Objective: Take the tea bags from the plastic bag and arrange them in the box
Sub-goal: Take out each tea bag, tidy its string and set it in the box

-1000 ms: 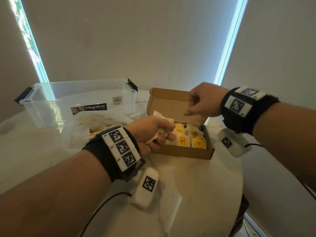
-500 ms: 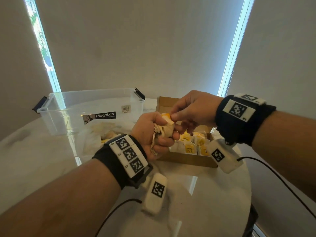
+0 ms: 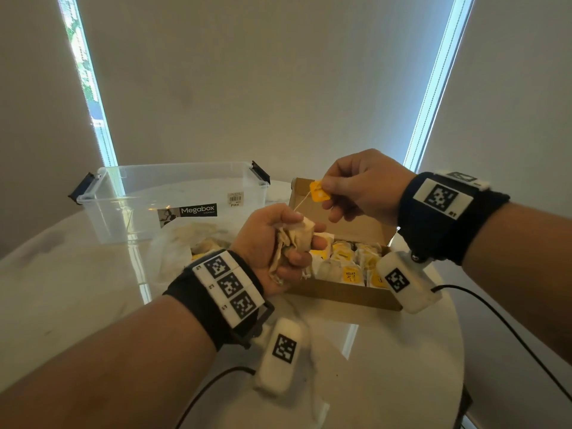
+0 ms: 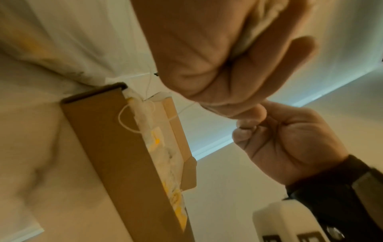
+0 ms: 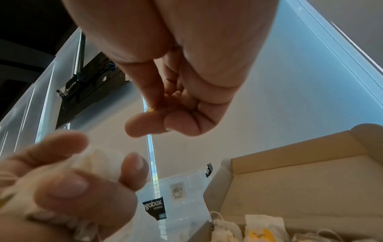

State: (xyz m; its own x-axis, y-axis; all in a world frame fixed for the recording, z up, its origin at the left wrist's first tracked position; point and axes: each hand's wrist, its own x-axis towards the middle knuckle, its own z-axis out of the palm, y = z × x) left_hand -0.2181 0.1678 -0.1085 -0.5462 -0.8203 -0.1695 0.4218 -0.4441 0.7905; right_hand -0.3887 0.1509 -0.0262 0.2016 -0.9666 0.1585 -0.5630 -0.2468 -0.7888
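Yellow tag (image 3: 320, 191) pinched by right hand (image 3: 360, 187) (string taut); left hand (image 3: 272, 243) clutches crumpled tea bags (image 3: 294, 239).

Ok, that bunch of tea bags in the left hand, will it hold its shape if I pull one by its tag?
Probably not. The tea bags look crumpled and soft in the left hand, so likely floppy and light. The right hand pinches a yellow tag on a thin string; strings may tangle, so neighbours could drag along.

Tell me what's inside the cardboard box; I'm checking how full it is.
The cardboard box holds tea bags with yellow tags, packed along its near side. The left hand and right wrist camera cover parts of it, so the total count and the box's floor stay hidden.
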